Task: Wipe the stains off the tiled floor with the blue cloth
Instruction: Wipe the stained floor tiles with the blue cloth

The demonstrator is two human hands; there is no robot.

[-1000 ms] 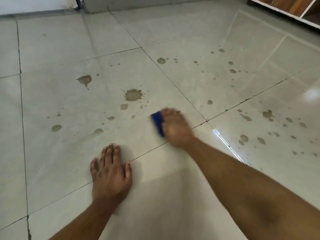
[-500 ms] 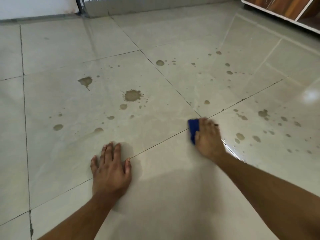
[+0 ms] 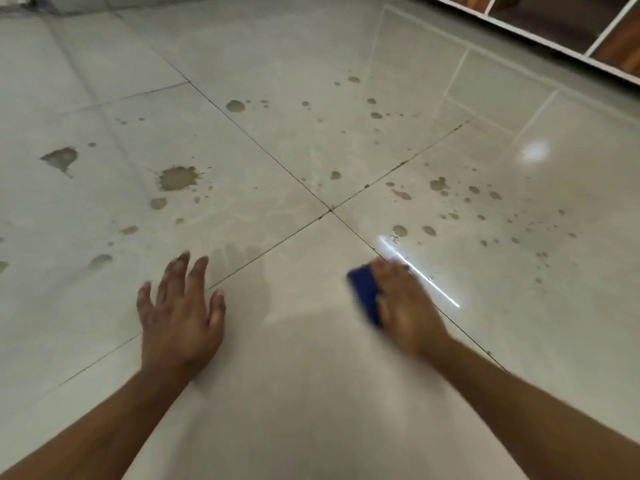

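Note:
The blue cloth point(image 3: 363, 294) lies folded on the tiled floor point(image 3: 311, 393), just on my side of a grout line. My right hand point(image 3: 405, 306) presses flat on top of it, and only the cloth's left edge shows past the thumb; both are motion-blurred. With fingers spread, my left hand point(image 3: 180, 313) rests palm-down on the floor to the left. Brown stains dot the tiles beyond: a large splat point(image 3: 176, 178), a smear point(image 3: 60, 157) at the far left, and several droplets point(image 3: 438, 184) on the right-hand tile. A damp streak point(image 3: 419, 271) glints right beside the cloth.
A wooden shelf unit with white edging point(image 3: 540, 32) stands on the floor at the top right. Grout lines cross at a tile corner point(image 3: 330, 210) ahead of my hands. More small spots point(image 3: 235, 106) lie farther out toward the wall.
My right hand slid the cloth from the left tile rightward across the grout line, then back toward me. My left hand stayed planted. The view swung to the right.

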